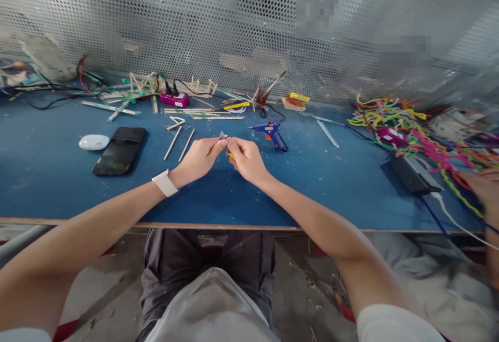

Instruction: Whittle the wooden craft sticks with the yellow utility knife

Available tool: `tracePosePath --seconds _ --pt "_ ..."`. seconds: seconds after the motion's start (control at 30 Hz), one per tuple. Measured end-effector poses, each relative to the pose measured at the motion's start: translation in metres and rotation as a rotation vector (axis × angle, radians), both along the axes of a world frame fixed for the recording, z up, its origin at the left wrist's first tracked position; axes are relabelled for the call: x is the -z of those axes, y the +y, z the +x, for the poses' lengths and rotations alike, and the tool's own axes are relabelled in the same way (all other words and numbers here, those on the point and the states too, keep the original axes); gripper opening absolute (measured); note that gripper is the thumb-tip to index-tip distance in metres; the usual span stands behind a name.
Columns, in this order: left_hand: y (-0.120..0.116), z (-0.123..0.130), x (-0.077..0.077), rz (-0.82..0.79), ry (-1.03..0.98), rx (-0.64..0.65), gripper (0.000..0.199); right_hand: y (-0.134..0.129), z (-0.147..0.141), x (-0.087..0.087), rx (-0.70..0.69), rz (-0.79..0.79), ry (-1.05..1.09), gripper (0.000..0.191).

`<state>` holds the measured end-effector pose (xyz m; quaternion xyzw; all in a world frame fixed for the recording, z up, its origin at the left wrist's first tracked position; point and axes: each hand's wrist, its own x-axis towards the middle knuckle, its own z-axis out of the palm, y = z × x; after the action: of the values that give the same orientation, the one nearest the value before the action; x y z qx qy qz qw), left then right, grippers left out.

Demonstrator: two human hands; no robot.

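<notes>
Above the blue bench (323, 175), in from its front edge, our left hand (199, 157) meets our right hand (249, 161), gripping a yellow-handled metal blade (223, 135).

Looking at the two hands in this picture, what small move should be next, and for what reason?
Probably slide the left hand fingertips slightly back from the grey tip. It pokes up where both hands meet, and may be a blade, though it is too small to be sure. The right hand seems to grip the yellow tool already.
</notes>
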<state>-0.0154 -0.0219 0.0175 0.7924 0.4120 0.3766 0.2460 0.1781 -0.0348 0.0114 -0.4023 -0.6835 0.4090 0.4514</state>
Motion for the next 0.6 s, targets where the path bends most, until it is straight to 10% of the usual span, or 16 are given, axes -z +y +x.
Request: tracePosePath --seconds 0.6 --pt "-0.0015 -0.0009 -0.0003 -0.005 -0.025 0.021 0.070 -0.0018 0.0023 -0.0047 -0.003 0.037 -0.023 0.074"
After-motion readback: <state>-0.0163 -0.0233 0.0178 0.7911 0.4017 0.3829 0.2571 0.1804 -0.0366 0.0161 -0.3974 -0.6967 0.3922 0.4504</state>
